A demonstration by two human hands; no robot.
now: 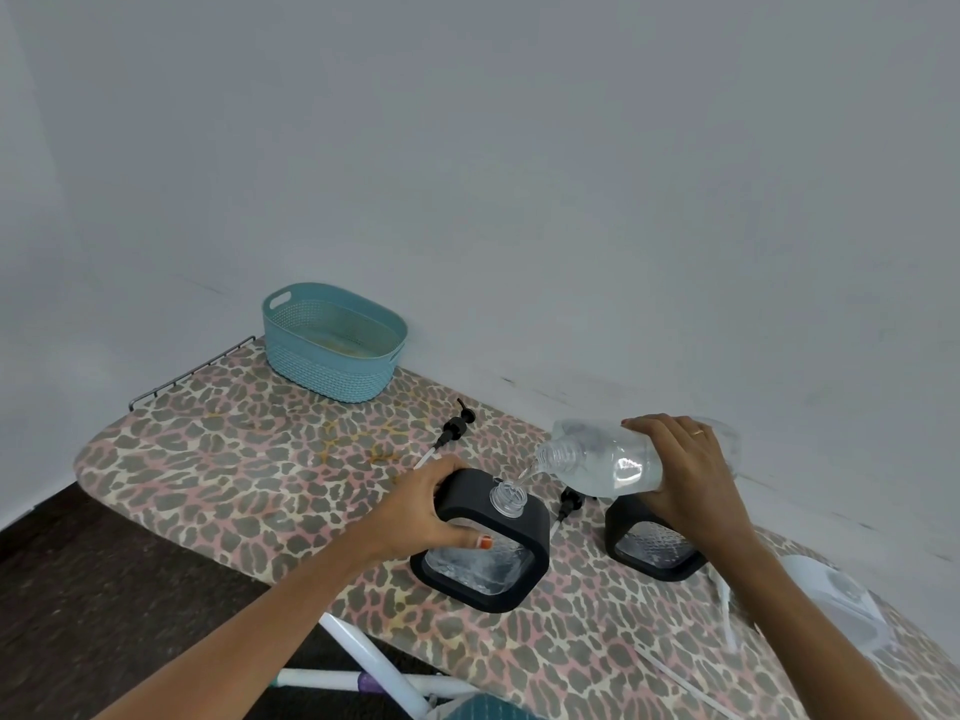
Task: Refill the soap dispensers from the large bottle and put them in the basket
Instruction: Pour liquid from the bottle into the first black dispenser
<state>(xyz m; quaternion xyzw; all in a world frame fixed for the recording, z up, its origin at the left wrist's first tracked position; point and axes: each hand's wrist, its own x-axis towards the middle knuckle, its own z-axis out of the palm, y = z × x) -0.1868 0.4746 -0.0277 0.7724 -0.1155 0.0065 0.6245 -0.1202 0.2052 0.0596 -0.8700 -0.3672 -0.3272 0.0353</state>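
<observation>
Leopard-print ironing board [234,459] holds the dispenser [524,522], its neck open under the tipped bottle [602,459]; a thin, centred stream and a steady tilt should avoid spills. The left hand [431,506] grips the dispenser's black shoulder, the right hand [685,475] wraps the bottle from above. Far along the board sits the basket [332,366], well apart.

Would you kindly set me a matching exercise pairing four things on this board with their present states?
Things:
1. large bottle
2. basket
3. dispenser being filled
4. far pump

States:
a. lying flat on the board
b. tilted, pouring
c. gripped by the left hand
d. standing upright by the wall

Pairs: 1-b, 2-d, 3-c, 4-a
</observation>
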